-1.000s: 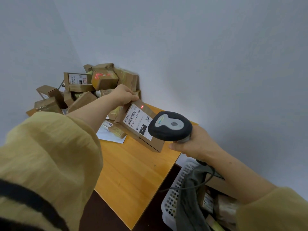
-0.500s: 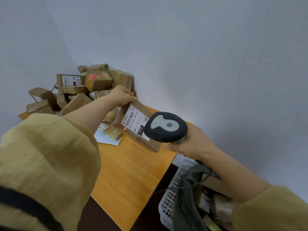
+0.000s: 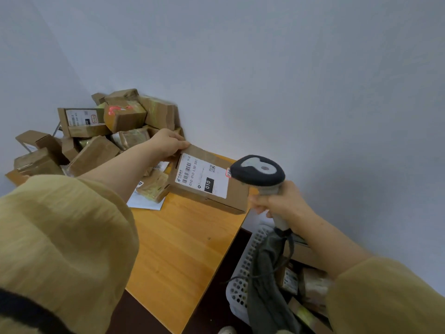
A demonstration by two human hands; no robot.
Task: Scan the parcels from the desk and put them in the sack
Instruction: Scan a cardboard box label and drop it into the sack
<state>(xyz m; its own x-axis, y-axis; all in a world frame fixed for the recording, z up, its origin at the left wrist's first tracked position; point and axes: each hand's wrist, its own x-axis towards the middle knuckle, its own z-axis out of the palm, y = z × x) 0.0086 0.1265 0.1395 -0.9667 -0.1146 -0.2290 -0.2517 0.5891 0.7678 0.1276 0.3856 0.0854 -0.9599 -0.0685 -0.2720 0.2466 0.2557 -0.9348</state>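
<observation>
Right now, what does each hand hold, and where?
Left hand: labelled brown cardboard parcel, by its far end. Right hand: black-and-grey scanner, by its handle.

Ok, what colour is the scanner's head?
The scanner is black with a pale grey inset; head view.

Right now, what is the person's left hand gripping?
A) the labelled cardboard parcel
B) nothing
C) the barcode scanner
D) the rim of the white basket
A: the left hand grips the far end of the labelled cardboard parcel over the desk, while the barcode scanner is held in the right hand.
</observation>
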